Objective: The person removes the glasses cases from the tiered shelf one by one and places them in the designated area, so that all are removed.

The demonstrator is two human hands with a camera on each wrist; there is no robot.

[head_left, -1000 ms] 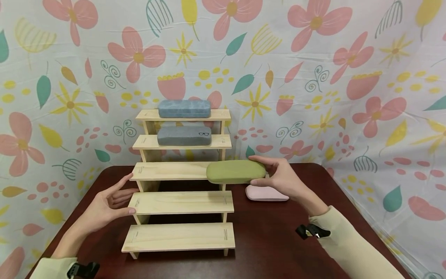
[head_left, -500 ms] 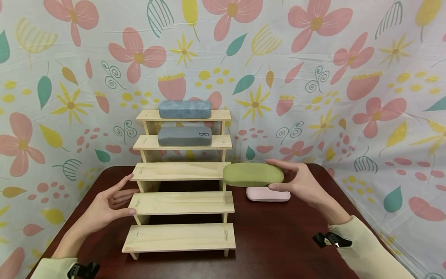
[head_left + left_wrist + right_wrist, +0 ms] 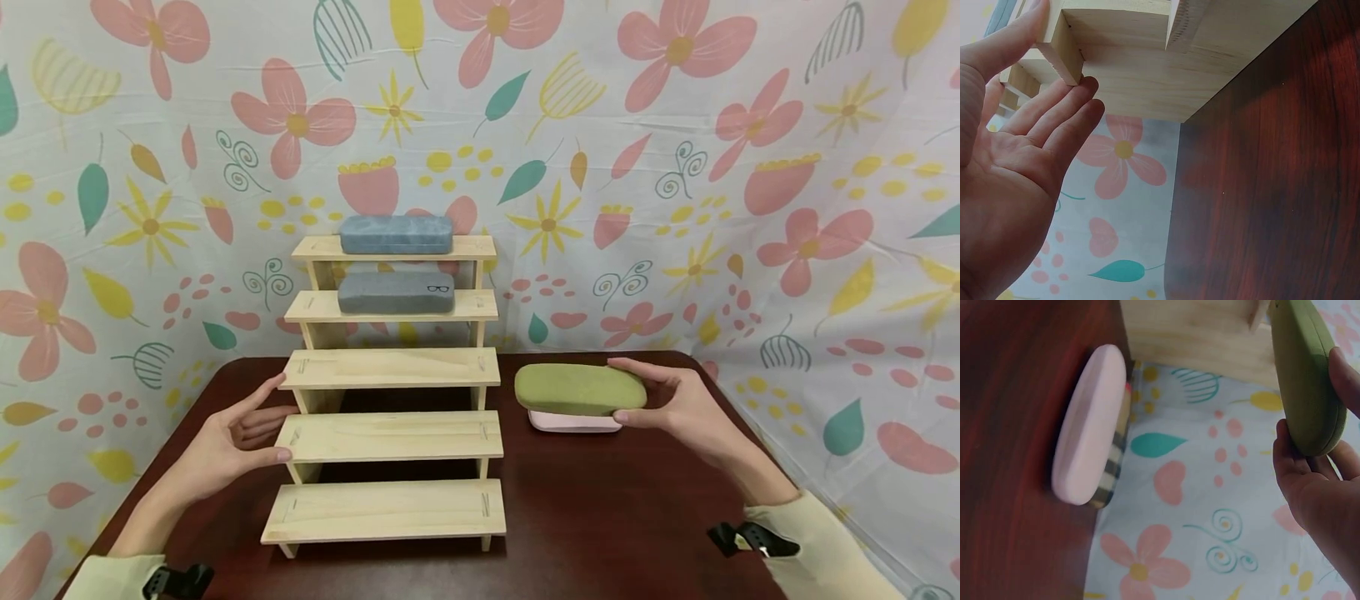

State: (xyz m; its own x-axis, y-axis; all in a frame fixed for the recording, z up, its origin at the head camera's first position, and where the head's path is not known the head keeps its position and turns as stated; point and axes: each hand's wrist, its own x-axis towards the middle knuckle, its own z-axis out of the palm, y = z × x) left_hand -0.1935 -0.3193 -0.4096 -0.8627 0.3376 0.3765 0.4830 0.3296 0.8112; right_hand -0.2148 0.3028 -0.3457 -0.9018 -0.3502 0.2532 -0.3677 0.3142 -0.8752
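Observation:
My right hand [image 3: 678, 408] pinches the right end of a green glasses case [image 3: 580, 389], thumb on the near side and fingers behind. In the right wrist view the green case [image 3: 1307, 375] hangs well above the tabletop. Below it in the head view lies a pink glasses case [image 3: 573, 423], partly covered by the green one. My left hand [image 3: 225, 442] touches the left side of a stepped wooden display rack [image 3: 390, 435], with thumb and forefinger at the ends of two steps. The left wrist view shows its fingers fairly straight against the wood.
A light-blue glasses case [image 3: 396, 234] sits on the top step, and a grey-blue one [image 3: 396, 292] with a glasses print on the step below. A plaid case [image 3: 1110, 475] lies behind the pink one on the dark wooden table [image 3: 600, 517]. A flowered cloth [image 3: 645, 167] hangs behind.
My right hand has carried the green case rightward and slightly down, from over the third step's right end to above the pink case. The left hand and the rack keep their places.

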